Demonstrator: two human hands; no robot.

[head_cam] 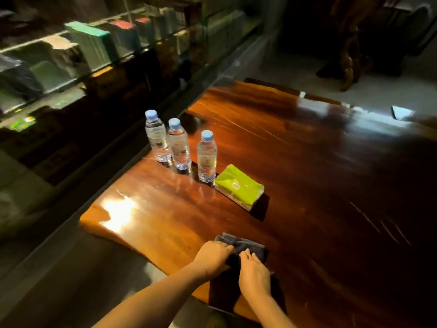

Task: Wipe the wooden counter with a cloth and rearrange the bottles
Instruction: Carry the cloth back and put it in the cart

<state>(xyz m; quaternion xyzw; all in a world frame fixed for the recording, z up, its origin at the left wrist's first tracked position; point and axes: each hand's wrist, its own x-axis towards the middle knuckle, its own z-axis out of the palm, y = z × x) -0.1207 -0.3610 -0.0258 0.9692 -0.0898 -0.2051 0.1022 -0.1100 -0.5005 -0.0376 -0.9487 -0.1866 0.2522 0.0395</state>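
Both hands rest on a dark grey cloth point(246, 245) at the near edge of the glossy wooden table point(307, 162). The left hand point(214, 255) lies palm down on the cloth's left part, its fingers point(228, 247) curled and held together, pressing the fabric. The right hand point(254, 272) sits just beside it, fingers point(248, 255) together and laid flat on the cloth (whether either hand pinches the fabric or only presses it, I cannot tell). Part of the cloth shows beyond the fingertips, bunched in folds.

Farther back, near the table's left edge, three clear water bottles with blue caps stand upright in a slanting row: the left bottle point(157, 138) and the middle bottle point(178, 145) touch or nearly touch, while the right bottle point(207, 157) stands slightly apart. Just beside the right bottle lies a green tissue pack point(238, 187), flat on the wood. A bright patch of light glares on the table's left corner.
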